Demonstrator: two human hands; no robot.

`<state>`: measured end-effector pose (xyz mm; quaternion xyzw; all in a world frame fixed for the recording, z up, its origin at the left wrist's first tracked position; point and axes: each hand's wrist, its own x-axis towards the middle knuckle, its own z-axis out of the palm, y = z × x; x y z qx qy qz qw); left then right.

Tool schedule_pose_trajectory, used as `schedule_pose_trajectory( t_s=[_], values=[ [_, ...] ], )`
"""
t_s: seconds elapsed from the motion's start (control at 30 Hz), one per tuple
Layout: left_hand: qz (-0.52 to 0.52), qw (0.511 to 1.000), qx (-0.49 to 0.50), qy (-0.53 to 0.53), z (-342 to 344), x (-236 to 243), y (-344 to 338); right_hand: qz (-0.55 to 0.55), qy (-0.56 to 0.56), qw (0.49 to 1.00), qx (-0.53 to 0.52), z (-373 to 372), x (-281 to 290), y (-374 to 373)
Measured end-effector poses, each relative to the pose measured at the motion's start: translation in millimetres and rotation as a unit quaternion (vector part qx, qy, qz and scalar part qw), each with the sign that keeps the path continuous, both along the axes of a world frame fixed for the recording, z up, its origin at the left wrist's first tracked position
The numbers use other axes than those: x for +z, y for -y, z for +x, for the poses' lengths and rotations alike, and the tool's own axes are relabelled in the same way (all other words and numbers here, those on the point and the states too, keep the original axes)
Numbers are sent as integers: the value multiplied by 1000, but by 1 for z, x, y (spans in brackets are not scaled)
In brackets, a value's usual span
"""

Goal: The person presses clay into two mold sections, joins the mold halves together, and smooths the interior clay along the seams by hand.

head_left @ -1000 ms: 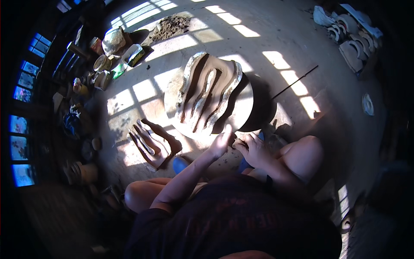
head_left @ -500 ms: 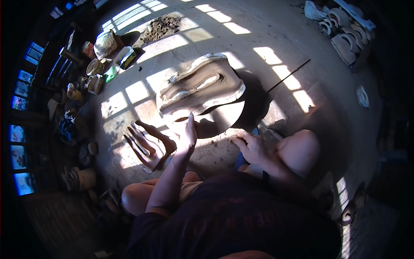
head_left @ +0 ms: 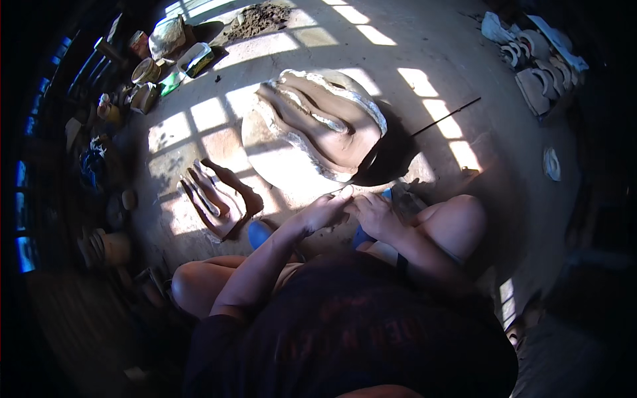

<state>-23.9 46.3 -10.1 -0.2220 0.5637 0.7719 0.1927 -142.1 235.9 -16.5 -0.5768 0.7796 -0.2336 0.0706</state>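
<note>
Just on the near side of the round disc, the person's two hands meet in front of the body. The left hand (head_left: pixel 324 212) reaches across with its fingers toward the right hand (head_left: pixel 375 215), whose fingers are bent inward; whether a bit of clay is pinched between them cannot be told. Neither hand appears to touch the large clay piece (head_left: pixel 326 137), which lies on the round disc (head_left: pixel 267 162), its wavy walls edged in a pale, rough rim and a shorter ridge rising inside.

Good handling here would probably mean working any loose bit between the fingertips clear of the disc, so that crumbs fall short of the clay. The walls look thin enough to bend, so a light touch, with one hand backing the wall from outside while the other presses, would seem safest. Should the piece need another angle, turning the disc rather than pulling on the clay would spare the rim.

To the near left of the disc, a smaller clay piece (head_left: pixel 222 204) with similar folds lies on the floor, where a wide elbow or a shifted foot could knock it. Right of the disc lies a thin dark rod (head_left: pixel 446 117); well beyond it, a crumbly brown heap (head_left: pixel 260 22).
</note>
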Motion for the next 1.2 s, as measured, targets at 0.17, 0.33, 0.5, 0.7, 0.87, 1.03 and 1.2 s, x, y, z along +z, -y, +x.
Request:
schedule_pose_trajectory(
  t_s=[0.17,0.33,0.5,0.7,0.87,1.03,1.2],
  values=[
    [-36,987,105,-119,-2,-8,-1,-95,152,984,-15,-1,42,24],
    [-198,961,130,-140,1,-1,6,-62,239,966,-75,-10,57,40],
    [-589,664,422,-188,3,-46,86,-92,178,978,-57,-44,65,60],
    [-510,690,484,-170,-3,-94,117,-70,8,994,85,-54,53,116],
    [-489,716,462,-190,0,-88,133,64,137,988,30,-37,40,158],
    [-464,724,460,-222,2,-91,141,138,30,990,11,-35,28,186],
    [-444,750,449,-197,1,-74,152,246,-111,963,14,-47,34,200]
  ],
)
